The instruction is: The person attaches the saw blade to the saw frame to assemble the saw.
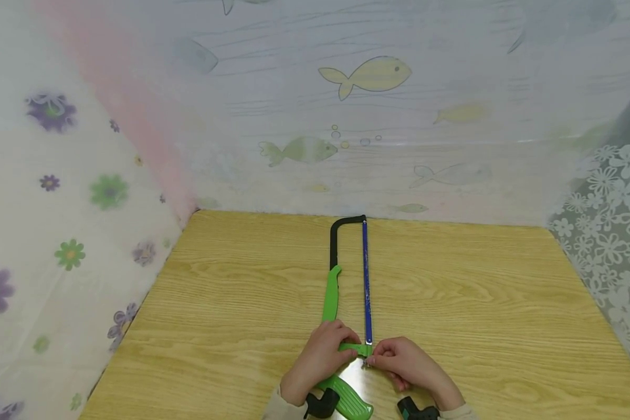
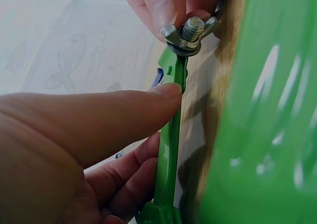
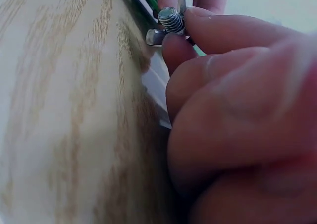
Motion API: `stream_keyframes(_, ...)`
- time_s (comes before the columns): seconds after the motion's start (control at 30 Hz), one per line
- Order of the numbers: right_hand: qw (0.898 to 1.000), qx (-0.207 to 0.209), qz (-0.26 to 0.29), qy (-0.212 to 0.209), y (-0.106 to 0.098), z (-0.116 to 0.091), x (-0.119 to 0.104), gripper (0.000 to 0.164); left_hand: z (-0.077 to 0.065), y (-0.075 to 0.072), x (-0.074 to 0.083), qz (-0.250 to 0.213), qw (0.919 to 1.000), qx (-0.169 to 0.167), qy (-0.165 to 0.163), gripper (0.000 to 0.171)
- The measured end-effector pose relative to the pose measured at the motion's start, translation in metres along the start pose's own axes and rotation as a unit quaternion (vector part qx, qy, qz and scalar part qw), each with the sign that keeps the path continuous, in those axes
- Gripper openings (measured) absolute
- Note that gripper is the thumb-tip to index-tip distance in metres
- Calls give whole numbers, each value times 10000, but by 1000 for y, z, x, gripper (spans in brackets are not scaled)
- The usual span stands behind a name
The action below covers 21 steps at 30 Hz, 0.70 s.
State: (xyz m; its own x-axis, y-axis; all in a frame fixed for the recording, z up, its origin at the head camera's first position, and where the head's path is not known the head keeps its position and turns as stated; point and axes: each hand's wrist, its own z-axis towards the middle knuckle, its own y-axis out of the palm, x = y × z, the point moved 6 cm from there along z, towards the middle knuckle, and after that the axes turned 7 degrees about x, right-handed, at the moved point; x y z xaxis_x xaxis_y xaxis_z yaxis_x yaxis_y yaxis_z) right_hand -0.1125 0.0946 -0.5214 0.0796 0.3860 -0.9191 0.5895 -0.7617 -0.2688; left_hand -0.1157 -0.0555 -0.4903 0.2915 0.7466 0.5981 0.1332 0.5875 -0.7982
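A hacksaw with a green handle (image 1: 349,399), a black front frame (image 1: 333,245) and a blue blade (image 1: 367,280) lies on the table, its far end toward the wall. My left hand (image 1: 322,353) grips the green frame arm (image 2: 170,149) near the blade's close end, thumb on one side and fingers on the other. At the tip of that arm, my right hand (image 1: 406,363) pinches a metal wing nut (image 2: 184,38) between thumb and forefinger. The threaded bolt end (image 3: 171,19) sticks out through the nut.
The wood-grain table (image 1: 241,280) meets a curtain with fish prints (image 1: 380,74) at the back. Flower-patterned curtains (image 1: 110,192) hang along both sides. Black wrist mounts (image 1: 322,403) sit at both wrists, close to the handle.
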Motion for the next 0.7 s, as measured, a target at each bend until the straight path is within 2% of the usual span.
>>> stream_keyframes(0.7, 9997, -193, -37, -133, 4, 1, 0, 31, 1, 1, 0, 5, 10000, 16, 70, 10)
